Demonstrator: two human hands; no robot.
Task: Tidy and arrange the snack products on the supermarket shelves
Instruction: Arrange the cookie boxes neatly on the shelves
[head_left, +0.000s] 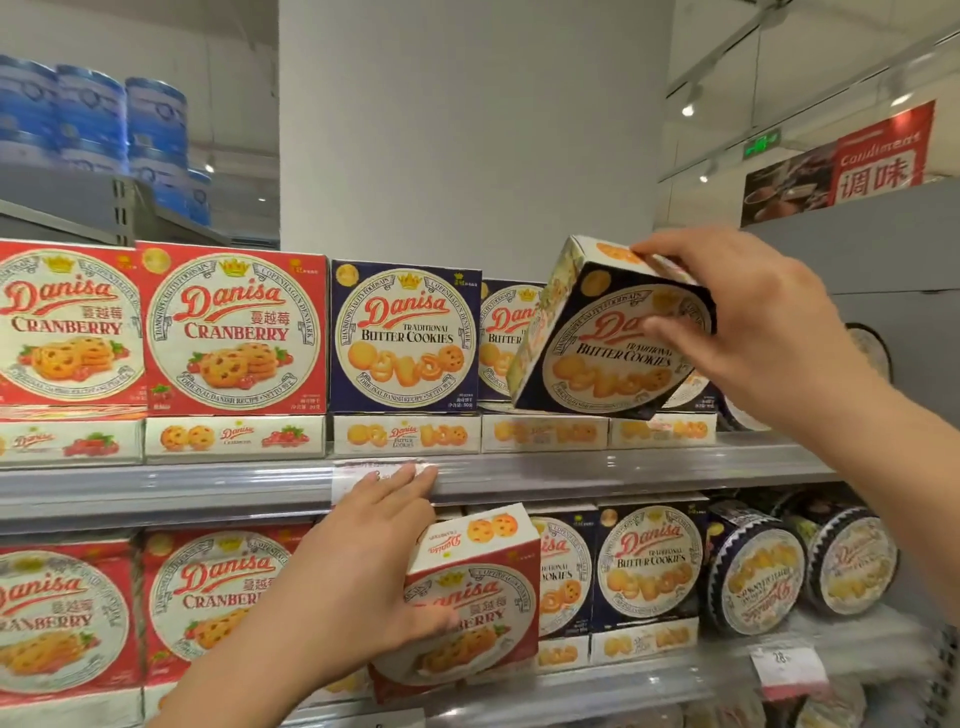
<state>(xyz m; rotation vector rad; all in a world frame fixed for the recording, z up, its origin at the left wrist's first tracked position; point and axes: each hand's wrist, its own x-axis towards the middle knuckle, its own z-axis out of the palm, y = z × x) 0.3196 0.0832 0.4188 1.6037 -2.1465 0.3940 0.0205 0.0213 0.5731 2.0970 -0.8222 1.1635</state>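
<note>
Grey steel upper shelf (519, 475) is the landmark. On it, right end: right hand (753, 332) grips a tilted blue butter cookie box (597, 343), lower corner resting on the flat-laid boxes. Rotate upright, slide flush beside standing blue box (405, 340). Below the shelf: left hand (363, 571) holds a red cranberry box (478, 597), apparently pulled forward; keep it steady.
</note>
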